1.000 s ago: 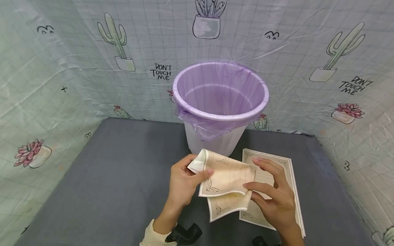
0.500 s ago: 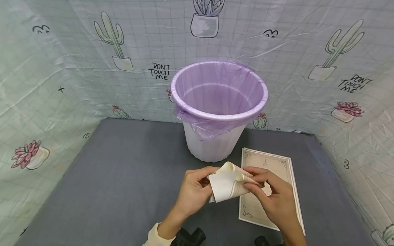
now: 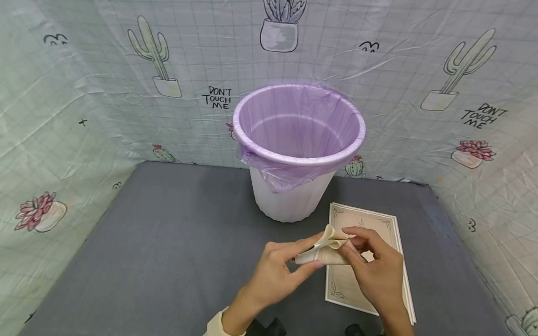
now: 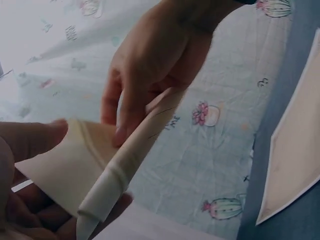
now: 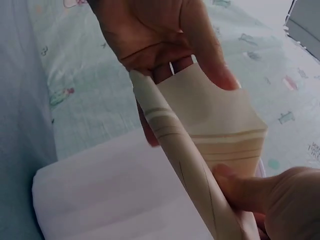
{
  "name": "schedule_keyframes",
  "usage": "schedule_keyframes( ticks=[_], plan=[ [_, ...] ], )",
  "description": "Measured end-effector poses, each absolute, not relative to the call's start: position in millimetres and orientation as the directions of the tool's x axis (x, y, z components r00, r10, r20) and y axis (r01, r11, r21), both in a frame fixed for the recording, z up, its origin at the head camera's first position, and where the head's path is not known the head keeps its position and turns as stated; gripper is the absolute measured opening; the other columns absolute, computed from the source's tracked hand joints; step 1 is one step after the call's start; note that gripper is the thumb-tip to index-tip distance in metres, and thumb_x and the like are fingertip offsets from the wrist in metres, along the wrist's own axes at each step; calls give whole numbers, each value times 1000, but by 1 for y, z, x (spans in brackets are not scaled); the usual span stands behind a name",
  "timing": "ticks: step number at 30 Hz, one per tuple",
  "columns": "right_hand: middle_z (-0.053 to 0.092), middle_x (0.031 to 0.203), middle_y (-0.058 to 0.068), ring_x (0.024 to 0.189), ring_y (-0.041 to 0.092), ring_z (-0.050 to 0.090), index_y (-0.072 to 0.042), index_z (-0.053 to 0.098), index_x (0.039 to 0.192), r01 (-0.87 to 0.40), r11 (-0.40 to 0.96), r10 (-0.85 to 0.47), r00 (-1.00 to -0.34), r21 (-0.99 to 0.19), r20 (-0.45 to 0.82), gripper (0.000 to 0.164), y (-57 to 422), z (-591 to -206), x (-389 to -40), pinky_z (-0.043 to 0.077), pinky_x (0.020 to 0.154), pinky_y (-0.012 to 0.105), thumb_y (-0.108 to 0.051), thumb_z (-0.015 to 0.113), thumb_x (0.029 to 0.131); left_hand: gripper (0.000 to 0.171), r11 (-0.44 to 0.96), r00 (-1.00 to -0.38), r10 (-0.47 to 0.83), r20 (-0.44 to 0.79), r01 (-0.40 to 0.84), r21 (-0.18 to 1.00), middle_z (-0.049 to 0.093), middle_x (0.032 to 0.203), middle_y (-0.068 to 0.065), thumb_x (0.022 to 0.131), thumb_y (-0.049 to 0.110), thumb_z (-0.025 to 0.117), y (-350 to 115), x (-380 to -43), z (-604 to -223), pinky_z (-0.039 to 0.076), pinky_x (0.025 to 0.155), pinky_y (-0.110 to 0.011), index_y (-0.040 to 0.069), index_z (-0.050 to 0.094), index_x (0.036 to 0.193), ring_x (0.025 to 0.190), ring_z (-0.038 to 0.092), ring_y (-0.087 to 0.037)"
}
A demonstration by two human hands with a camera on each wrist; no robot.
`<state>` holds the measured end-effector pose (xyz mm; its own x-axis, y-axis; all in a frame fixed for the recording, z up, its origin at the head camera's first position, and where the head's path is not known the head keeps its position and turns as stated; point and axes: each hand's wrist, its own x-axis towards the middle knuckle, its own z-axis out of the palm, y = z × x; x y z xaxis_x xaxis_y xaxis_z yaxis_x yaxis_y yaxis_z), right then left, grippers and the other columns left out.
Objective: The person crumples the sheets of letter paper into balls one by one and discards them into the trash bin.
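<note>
Both hands hold a cream sheet of paper [image 3: 332, 256] with a printed border, bent over into loose folds in front of the bin. My left hand [image 3: 277, 268] pinches its left end, thumb on the near side and fingers behind. At the other end, my right hand [image 3: 378, 261] grips the paper between thumb and fingers. The right wrist view shows the paper [image 5: 207, 105] with one edge rolled like a tube, the right thumb [image 5: 230, 182] pressing on it. Under the right hand lies a small stack of bordered sheets [image 3: 349, 284], partly covered by that hand.
A white bin [image 3: 286, 200] lined with a purple bag [image 3: 298, 135] stands at the back middle of the dark grey table [image 3: 168, 242]. Fabric printed with cacti [image 3: 155, 51] hangs behind and on both sides.
The held paper, spread fairly flat a second ago, is now folded into a smaller, narrower bundle. My left hand has moved right, closer to the right hand.
</note>
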<state>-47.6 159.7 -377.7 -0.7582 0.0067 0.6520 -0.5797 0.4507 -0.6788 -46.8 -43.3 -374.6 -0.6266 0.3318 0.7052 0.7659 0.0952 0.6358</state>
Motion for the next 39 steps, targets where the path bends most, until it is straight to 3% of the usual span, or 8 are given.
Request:
schedule_keyframes(
  ticks=[7,12,16,21,25,30,35,39],
  plan=[
    [65,68,5,56,7,58,-1,72,87,-412,437,214,-816,-800,537,26,156,-375,-45,46,54,14,17,76,69,43,325,-431,434,791,894,309,57,128,-16,101,28,50,-30,-44,-380,44,98,-37,-5,58,127,124,49,-25],
    [63,66,2,52,8,55,-2,72,83,-318,452,311,-820,-834,481,23,156,-374,-44,42,48,15,18,70,71,35,363,-382,504,774,907,212,56,130,-13,102,27,48,-30,-46,-383,41,101,-38,4,68,117,129,44,-29],
    [66,69,3,54,8,57,2,72,84,-351,416,292,-822,-839,489,21,156,-375,-44,43,49,15,18,72,71,21,302,-424,461,780,901,311,60,126,-10,90,17,67,-33,-50,-383,42,99,-33,7,74,107,124,50,-24],
    [70,78,3,63,9,64,7,72,87,-386,328,241,-848,-862,471,19,156,-370,-40,50,55,16,19,73,72,31,205,-485,354,800,875,439,62,123,-12,71,12,83,-33,-51,-384,47,91,-27,6,76,101,112,59,-20],
    [72,91,12,82,18,69,15,68,95,-498,94,133,-852,-862,506,18,155,-368,-37,55,67,23,23,61,80,37,214,-496,278,823,867,450,65,118,-13,69,10,84,-31,-51,-388,49,79,-16,5,73,103,99,63,-16],
    [64,108,28,104,29,64,22,57,108,-621,-147,-81,-768,-770,635,26,150,-371,-39,52,82,28,27,49,83,40,203,-523,154,839,847,491,66,102,-10,67,-1,83,-33,-51,-389,49,66,-12,4,68,104,84,65,-13],
    [62,112,26,111,27,60,15,54,119,-598,-52,-156,-786,-800,598,51,143,-373,-39,51,84,27,27,66,71,41,231,-535,83,841,831,506,67,93,-8,67,-3,83,-37,-52,-386,51,63,-14,2,68,105,78,65,-12],
    [66,108,20,104,23,64,8,59,117,-582,93,-109,-813,-808,572,49,140,-374,-38,53,77,25,23,70,72,33,240,-586,50,809,793,559,68,85,-5,68,3,85,-38,-54,-387,51,62,-15,4,70,97,73,65,-9]
  ],
)
